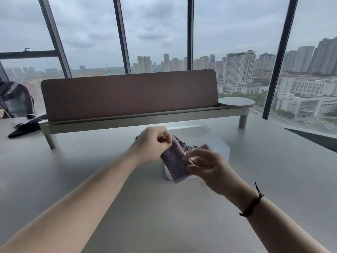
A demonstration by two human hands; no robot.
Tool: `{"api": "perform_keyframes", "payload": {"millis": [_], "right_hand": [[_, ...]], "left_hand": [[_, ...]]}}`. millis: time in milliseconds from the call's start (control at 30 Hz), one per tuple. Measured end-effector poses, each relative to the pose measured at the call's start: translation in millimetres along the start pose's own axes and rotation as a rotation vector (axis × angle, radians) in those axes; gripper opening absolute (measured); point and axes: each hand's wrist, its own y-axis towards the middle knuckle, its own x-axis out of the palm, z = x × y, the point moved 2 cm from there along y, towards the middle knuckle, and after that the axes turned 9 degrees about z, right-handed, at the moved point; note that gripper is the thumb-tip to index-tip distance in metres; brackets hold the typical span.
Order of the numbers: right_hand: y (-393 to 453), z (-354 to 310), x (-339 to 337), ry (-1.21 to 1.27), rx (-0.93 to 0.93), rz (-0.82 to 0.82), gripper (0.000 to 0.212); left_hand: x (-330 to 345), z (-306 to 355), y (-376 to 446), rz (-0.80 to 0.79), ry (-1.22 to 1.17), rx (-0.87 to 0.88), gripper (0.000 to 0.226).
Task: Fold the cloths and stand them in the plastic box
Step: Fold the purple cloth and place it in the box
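A folded purple waffle-textured cloth [175,161] stands at the near end of a clear plastic box [221,143] in the middle of the grey table. My left hand [153,145] pinches the cloth's upper left corner. My right hand [202,164] pinches its right edge with curled fingers. Behind the purple cloth, a dark checked cloth [184,144] and a pinkish one [205,147] stand in the box, mostly hidden by my hands.
A brown divider panel [127,94] on a raised shelf [138,119] crosses the table behind the box, with a round grey disc [237,102] at its right end. A black strap [25,126] and a dark backpack [15,100] lie at far left. Windows stand beyond.
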Motion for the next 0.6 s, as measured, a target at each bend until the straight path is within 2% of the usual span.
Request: {"api": "perform_keyframes", "payload": {"millis": [133, 233, 333, 467, 600], "right_hand": [[47.8, -8.5, -29.2, -0.247, 0.018, 0.125, 0.021], [77.2, -7.5, -41.4, -0.394, 0.084, 0.093, 0.027], [99.3, 3.6, -45.1, -0.542, 0.175, -0.004, 0.025], [116.7, 21.6, -39.8, -0.642, 0.340, -0.253, 0.025], [123.9, 35.5, -25.9, -0.788, 0.360, -0.304, 0.031]], "left_hand": [[28.4, 25.1, 60.4, -0.051, 0.096, 0.106, 0.022], [54.4, 26.9, 93.8, -0.103, 0.241, 0.138, 0.028], [80.9, 20.6, 109.5, -0.213, 0.424, 0.111, 0.038], [107.0, 7.5, 110.9, -0.344, 0.521, 0.059, 0.040], [122.2, -8.3, 104.9, -0.403, 0.599, 0.077, 0.036]]}}
